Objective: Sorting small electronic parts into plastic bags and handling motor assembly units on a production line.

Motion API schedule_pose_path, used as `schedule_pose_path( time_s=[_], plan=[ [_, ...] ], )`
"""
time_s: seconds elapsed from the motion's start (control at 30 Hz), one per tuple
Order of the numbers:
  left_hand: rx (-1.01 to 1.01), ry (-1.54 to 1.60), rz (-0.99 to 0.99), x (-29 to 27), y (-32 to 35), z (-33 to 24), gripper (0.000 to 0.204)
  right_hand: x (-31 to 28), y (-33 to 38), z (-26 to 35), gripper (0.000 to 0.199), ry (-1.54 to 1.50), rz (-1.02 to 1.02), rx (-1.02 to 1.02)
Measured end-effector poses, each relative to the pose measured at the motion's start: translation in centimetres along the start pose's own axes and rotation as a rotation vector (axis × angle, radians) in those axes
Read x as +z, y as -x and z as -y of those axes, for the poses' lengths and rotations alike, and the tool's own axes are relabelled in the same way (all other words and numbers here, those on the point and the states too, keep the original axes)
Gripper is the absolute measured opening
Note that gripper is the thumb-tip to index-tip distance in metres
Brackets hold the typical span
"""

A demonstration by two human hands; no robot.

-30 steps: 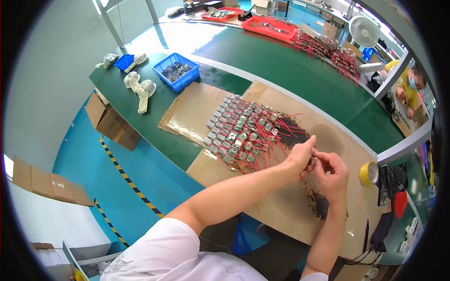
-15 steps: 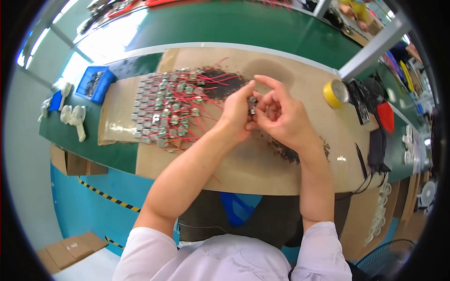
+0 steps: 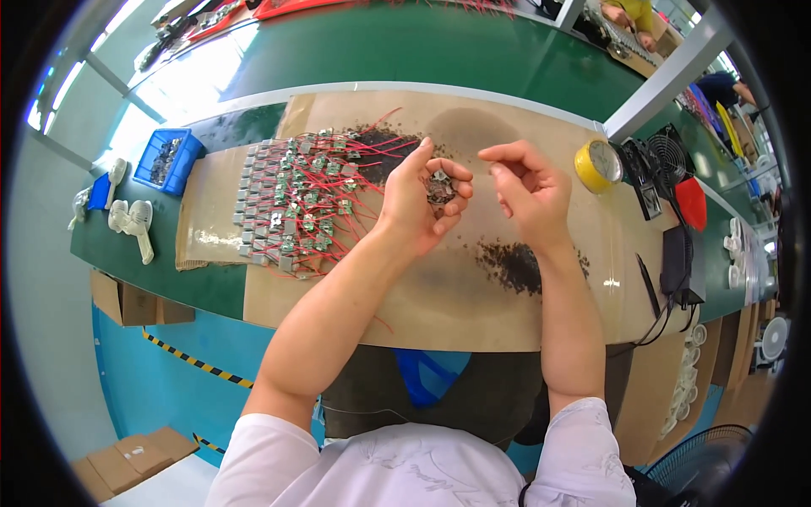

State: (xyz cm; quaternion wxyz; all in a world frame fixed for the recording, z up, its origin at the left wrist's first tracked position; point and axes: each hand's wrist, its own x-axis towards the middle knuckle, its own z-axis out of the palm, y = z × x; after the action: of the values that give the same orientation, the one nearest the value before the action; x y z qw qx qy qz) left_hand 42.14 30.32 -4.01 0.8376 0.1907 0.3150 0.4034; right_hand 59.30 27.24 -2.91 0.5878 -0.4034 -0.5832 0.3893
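Bearing faint script: shirt behind hands with small parts.

The left forearm slanted inward from a bent elbow to the left hand, cupped with thumb raised and fingers curled. The right forearm rose straighter; the right hand hung just apart, thumb and forefinger tips close together.

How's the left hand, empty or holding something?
Holding something: small, metallic-looking pieces lie in the cupped left hand, its fingers curled around them.
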Motion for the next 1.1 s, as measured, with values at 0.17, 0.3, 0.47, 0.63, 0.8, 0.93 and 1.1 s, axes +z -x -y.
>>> schedule_pose_path(
  time_s=[0.17, 0.3, 0.47, 0.63, 0.8, 0.93, 1.1],
  plan=[
    [0.102, 0.029, 0.031, -0.1, 1.0, -1.0, 0.052, -0.2, -0.8, -0.7, 0.016, -0.038, -0.019, 0.009],
    [0.041, -0.004, 0.013, 1.0, 1.5, 0.4, 0.041, -2.1, 0.2, -1.9, 0.014, 0.102, -0.044, -0.046],
    [0.070, 0.127, 0.081, 1.3, 1.8, 1.0, 0.037, -2.7, 1.4, -1.2, 0.013, 0.302, -0.018, -0.176],
    [0.260, 0.181, -0.012, 2.3, 4.4, -3.6, 0.040, -3.7, 2.1, -1.4, 0.012, 0.378, -0.018, -0.226],
    [0.557, -0.054, -0.259, -3.7, 4.9, -13.9, 0.040, -4.4, 2.2, -1.0, 0.011, 0.400, -0.023, -0.164],
    [0.677, -0.117, -0.573, -15.6, 6.3, -23.8, 0.037, -3.3, 2.2, -0.4, 0.011, 0.457, 0.010, -0.214],
    [0.695, -0.179, -0.890, -24.4, 10.2, -31.9, 0.033, -3.0, 2.2, 0.2, 0.014, 0.451, 0.032, -0.233]
  ],
)
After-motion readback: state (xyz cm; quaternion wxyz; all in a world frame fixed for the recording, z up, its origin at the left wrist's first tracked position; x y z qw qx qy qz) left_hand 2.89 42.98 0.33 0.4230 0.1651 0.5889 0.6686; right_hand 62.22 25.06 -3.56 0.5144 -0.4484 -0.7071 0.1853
